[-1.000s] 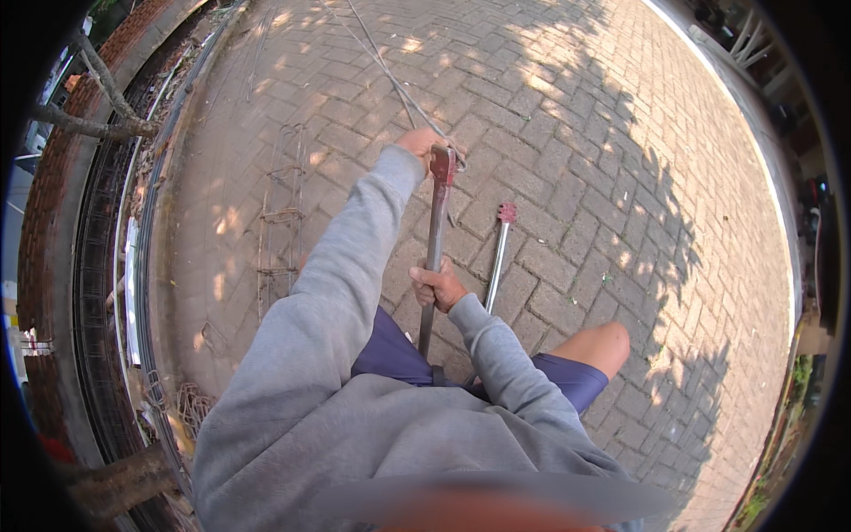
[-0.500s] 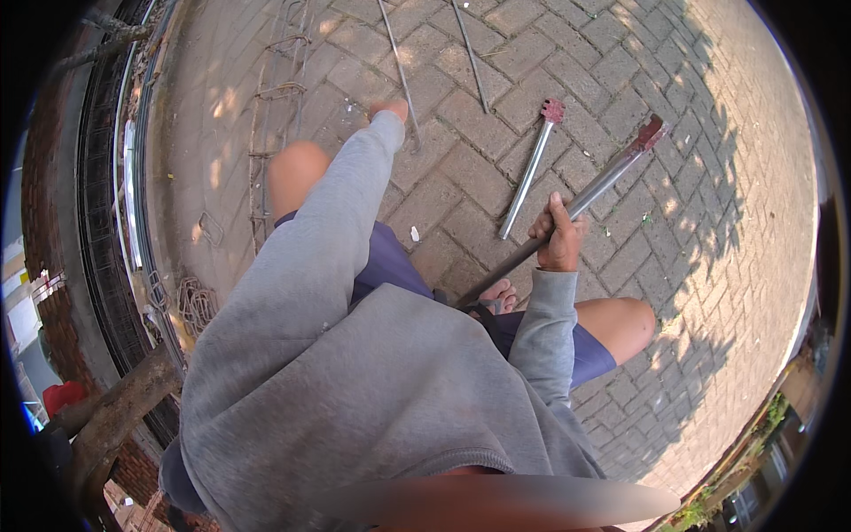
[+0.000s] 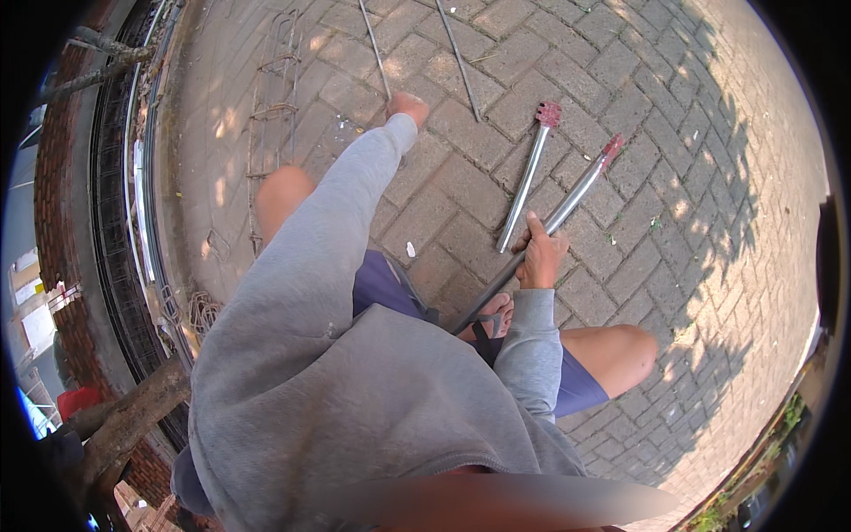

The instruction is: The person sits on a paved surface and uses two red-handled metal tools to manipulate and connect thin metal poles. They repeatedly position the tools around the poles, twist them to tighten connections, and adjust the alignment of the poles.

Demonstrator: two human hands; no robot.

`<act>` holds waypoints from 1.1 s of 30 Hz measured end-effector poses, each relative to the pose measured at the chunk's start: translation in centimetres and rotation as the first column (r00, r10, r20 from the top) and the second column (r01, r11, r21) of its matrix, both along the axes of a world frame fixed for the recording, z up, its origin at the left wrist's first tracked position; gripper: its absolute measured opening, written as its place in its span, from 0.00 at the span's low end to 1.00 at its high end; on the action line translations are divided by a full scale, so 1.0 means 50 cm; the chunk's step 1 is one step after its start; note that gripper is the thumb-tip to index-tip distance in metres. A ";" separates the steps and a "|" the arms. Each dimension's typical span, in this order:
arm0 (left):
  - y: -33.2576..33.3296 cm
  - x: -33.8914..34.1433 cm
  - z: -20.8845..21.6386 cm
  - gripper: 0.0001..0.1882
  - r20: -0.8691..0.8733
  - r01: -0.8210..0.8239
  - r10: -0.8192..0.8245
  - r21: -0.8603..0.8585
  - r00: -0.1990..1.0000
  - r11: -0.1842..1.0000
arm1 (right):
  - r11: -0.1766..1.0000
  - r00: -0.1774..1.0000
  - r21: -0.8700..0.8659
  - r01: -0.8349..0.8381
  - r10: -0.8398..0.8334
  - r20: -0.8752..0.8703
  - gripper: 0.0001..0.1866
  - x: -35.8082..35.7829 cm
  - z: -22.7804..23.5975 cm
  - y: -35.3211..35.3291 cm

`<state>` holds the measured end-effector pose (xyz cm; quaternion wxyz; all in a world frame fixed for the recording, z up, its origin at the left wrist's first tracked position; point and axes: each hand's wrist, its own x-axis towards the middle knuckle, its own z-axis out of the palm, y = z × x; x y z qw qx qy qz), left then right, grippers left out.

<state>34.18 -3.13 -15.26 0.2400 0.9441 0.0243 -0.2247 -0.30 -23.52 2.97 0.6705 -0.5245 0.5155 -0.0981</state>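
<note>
My left hand [image 3: 408, 108] reaches forward over the paving, its fingers closed round the near end of a thin steel rod [image 3: 376, 51]. The rod runs away from me to the far edge of view. My right hand [image 3: 540, 255] is wrapped round the long metal handle of a rebar bender [image 3: 574, 196]; its red head points away to the far right, and its dark lower end reaches down by my foot. Just left of it, a shorter bender [image 3: 527, 184] with a red slotted head lies on the bricks. A second steel rod [image 3: 459, 64] lies right of my left hand.
A bent-wire rebar cage [image 3: 270, 111] lies to the left beyond my knee. Several wire loops [image 3: 203, 312] are heaped near a wooden log [image 3: 133, 415] at the left. Herringbone brick paving [image 3: 620, 257] spreads out in front and to the right.
My left hand has shifted right onto the rod's near end. My right hand has come slightly nearer and left, bringing the held bender's red head left, closer to the shorter bender.
</note>
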 end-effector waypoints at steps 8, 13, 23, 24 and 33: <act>-0.239 0.006 0.017 0.25 -0.171 -0.294 0.263 -0.193 0.950 0.936 | 0.997 0.998 -0.061 -0.055 0.057 0.028 0.14 -0.022 0.000 0.027; -0.263 0.013 0.011 0.28 -0.079 -0.175 0.171 -0.048 0.982 0.983 | 0.989 0.990 -0.078 -0.129 0.133 0.050 0.17 -0.034 -0.008 0.038; -0.087 0.033 0.124 0.08 -0.532 -0.465 -0.019 -0.756 0.847 0.461 | 0.956 0.955 -0.201 -0.212 0.246 0.165 0.25 0.015 0.043 0.050; -0.073 0.037 0.158 0.08 -0.525 -0.466 -0.047 -0.790 0.850 0.397 | 0.948 0.951 -0.248 -0.202 0.250 0.180 0.24 0.020 0.044 0.050; -0.036 0.076 0.576 0.10 -0.353 -0.354 -0.158 -0.935 0.922 0.023 | 0.888 0.775 0.139 -0.439 0.296 0.558 0.17 0.070 0.093 0.049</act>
